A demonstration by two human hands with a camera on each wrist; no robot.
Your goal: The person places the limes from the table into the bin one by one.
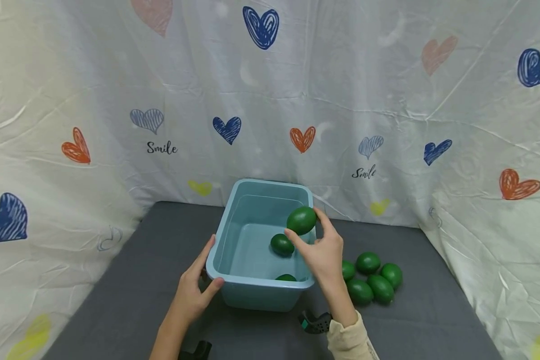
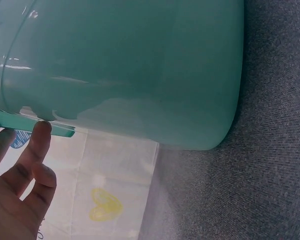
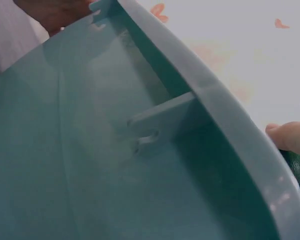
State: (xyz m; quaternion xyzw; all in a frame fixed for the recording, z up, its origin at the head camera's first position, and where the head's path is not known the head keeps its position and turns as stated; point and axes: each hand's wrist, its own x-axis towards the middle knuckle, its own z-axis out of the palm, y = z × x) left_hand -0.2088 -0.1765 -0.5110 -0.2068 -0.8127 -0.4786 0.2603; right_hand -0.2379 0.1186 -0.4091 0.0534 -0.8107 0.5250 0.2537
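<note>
A light blue plastic bin [image 1: 261, 295] stands on the table. My left hand [image 1: 193, 292] grips its near left corner, thumb by the rim and fingers along the outer side. In the left wrist view, fingertips [image 2: 40, 132] rest under the bin's lip. Over the bin's right side, my right hand [image 1: 326, 252] holds a dark green, oval avocado [image 1: 301, 220] between thumb and fingers. Inside the bin lie another avocado [image 1: 282, 245] and one [image 1: 286, 277] partly hidden by the front rim. The right wrist view shows the bin's outer wall [image 3: 90, 125] and rim, which partly hides the held avocado.
Several more avocados [image 1: 380, 288] sit in a cluster on the dark grey tabletop [image 1: 414, 335], right of the bin. A white curtain [image 1: 270, 105] with printed hearts hangs behind the table and along its sides.
</note>
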